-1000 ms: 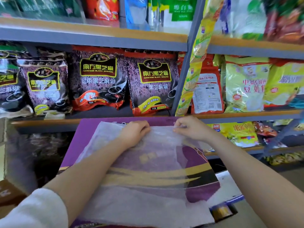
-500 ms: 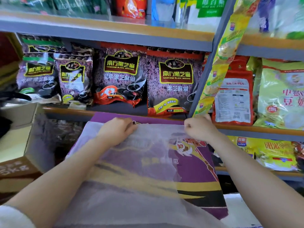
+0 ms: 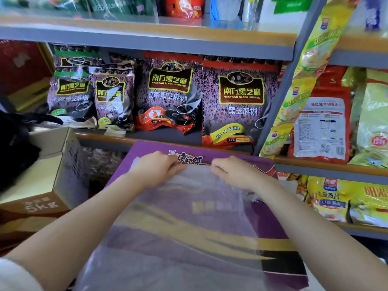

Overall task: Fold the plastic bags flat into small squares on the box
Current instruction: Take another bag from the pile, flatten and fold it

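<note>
The near end of the plastic bag (image 3: 189, 238) runs off the bottom of the frame, so its full length cannot be seen. The purple box (image 3: 270, 223) beneath it shows only dimly through the film, its printing under the plastic too hazy to read, and its lower part is cut off as well. The fingertips of the left hand (image 3: 156, 168) and the right hand (image 3: 233, 171) curl under at the bag's far edge and are out of sight. At the left edge of the frame a black shape (image 3: 14, 148) is cropped and cannot be identified. The packets on the top shelf (image 3: 147, 42) are blurred and cut by the upper edge.
</note>
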Motion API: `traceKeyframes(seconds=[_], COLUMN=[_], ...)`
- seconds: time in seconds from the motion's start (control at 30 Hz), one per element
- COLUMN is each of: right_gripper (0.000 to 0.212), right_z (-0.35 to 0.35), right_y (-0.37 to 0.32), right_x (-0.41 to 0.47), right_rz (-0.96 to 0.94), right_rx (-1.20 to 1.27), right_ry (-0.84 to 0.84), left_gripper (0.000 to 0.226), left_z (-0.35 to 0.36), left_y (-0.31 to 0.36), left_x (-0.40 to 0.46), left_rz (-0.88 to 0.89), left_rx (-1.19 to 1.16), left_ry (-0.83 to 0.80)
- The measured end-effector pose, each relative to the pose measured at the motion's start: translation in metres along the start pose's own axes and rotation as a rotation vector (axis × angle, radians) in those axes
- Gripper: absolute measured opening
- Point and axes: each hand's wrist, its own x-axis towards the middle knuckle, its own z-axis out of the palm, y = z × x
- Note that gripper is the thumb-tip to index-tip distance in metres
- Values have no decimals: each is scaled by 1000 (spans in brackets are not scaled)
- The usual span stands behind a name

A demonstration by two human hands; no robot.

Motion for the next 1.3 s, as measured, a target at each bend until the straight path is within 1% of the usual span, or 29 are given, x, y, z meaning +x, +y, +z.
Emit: traceKeyframes(seconds=[0.07,0.13,0.23,0.3,0.33,0.43,0.47,0.53,0.57,0.6,0.63,0.67,0.7,0.73,0.8,0.83,0.87,0.93,0.97,1.1,1.2,1.3], right_gripper=[35,38,39,35,33,29,29,34,37,39,42,45,50,52,56,56,57,57,58,60,65,69], right_z=[-5,-10,-15,-19,-21,-16,-11,-5,-2,1,4,9,15,23,38,43,45,44,42,35,30,29], right_y=[8,11,7,-1,-5,-16,-18,-26,-33,-42,-53,-64,-75,-81,-80,-73,-66,-49,-41,-8,10,22], right_x=[-5,-9,-7,-3,-3,-4,-6,-11,-13,-14,-13,-12,-10,-8,-4,-4,-5,-9,-12,-28,-47,-66], right_rz=[70,115,154,186,210,307,358,451,437,373,282,189,117,73,69,92,115,158,181,297,386,479], right_rx=[-34,-91,-179,-234,-273,-435,-480,-559,-575,-558,-499,-410,-325,-268,-211,-187,-167,-155,-161,-184,-187,-177], right_ry=[11,25,64,101,102,25,20,72,141,209,257,267,237,181,64,26,5,-12,-16,-24,-12,8], left_gripper=[43,45,45,42,41,37,35,34,34,28,22,26,39,54,82,86,82,67,65,76,83,83], left_z=[0,-1,-7,-10,-9,0,1,0,-1,-1,-1,2,7,13,26,30,33,32,31,27,25,24], left_y=[-18,-29,-31,-32,-33,-41,-42,-37,-29,-18,-6,4,11,16,12,7,3,1,2,7,9,8], left_x=[-5,-8,-9,-7,-7,-11,-13,-14,-16,-17,-19,-22,-25,-27,-31,-33,-33,-31,-30,-24,-28,-33], left_rz=[-15,-26,-50,-53,-47,-49,-52,-11,21,78,141,203,236,223,128,64,15,-60,-83,-154,-154,-142], left_rx=[6,-18,23,54,76,143,152,224,243,229,183,161,112,50,3,1,8,30,30,29,39,56], left_ry=[-43,-34,75,162,172,84,88,190,254,348,379,378,292,176,-8,-72,-94,-118,-125,-154,-153,-162])
